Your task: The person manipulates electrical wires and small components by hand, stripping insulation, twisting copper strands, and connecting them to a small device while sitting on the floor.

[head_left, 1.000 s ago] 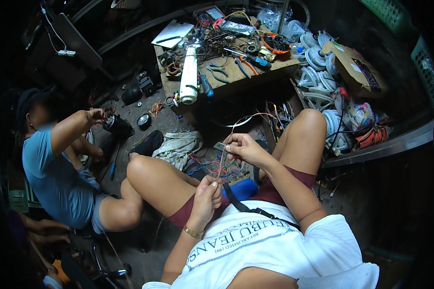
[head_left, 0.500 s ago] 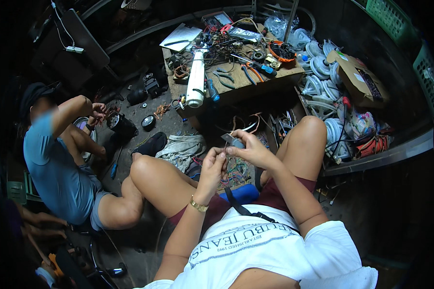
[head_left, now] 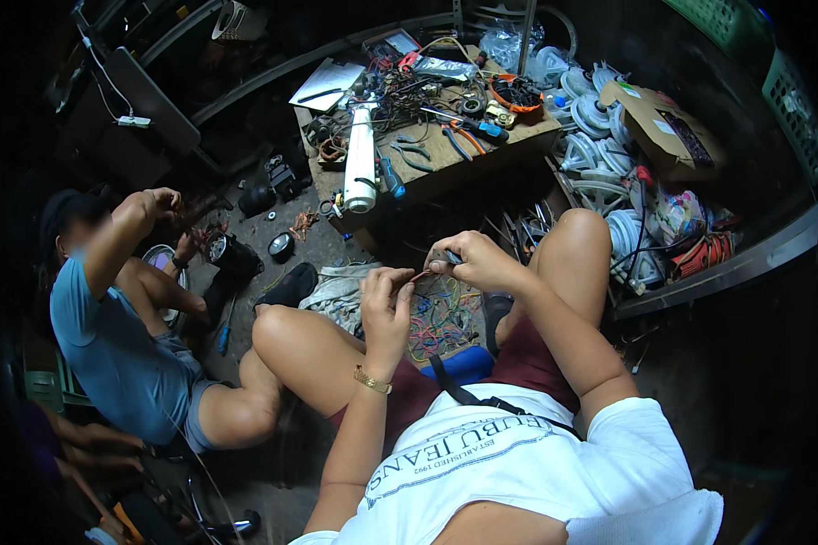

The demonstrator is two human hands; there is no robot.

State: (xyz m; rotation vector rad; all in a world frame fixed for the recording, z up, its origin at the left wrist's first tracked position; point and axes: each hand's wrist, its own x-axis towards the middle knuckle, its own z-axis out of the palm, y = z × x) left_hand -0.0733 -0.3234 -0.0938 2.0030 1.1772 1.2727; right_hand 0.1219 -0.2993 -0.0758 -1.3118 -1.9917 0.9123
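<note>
Over my lap, my left hand (head_left: 387,300) pinches one end of a thin reddish-brown wire (head_left: 421,275). The wire runs across to the fingers of my right hand (head_left: 475,261). These are closed round a small flat grey blade-like piece (head_left: 452,258), mostly covered by the fingers. Whether the piece touches the wire, I cannot tell. Beneath both hands lies a tangle of coloured wires (head_left: 441,318) on the floor between my legs.
Ahead stands a wooden workbench (head_left: 468,168) with pliers (head_left: 413,154), a white tube-shaped part (head_left: 361,163) and tangled wires. White plastic parts (head_left: 600,195) and a cardboard box (head_left: 663,132) are piled at right. A co-worker (head_left: 127,309) sits at left beside a dark motor housing (head_left: 232,252).
My hands have moved slightly apart, and the wire now stretches between them. The grey piece has turned and is more hidden. The co-worker's hands have moved apart, one raised.
</note>
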